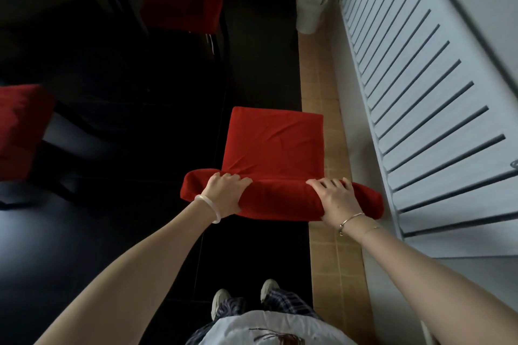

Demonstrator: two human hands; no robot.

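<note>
A red fabric-covered chair (273, 145) stands just in front of me, seen from above, its seat pointing away. Both my hands grip the padded top of its backrest (280, 199). My left hand (224, 193) curls over the left part, fingers on the far side, a pale bangle on the wrist. My right hand (335, 199) curls over the right part, thin bracelets on the wrist.
A white radiator (426, 109) runs along the right wall. A white bin (309, 11) stands far right on the tan tiled floor. Another red chair (187, 0) is at the far side and a third (19, 126) at left, by a dark table (112, 78). My feet (244, 297) are below.
</note>
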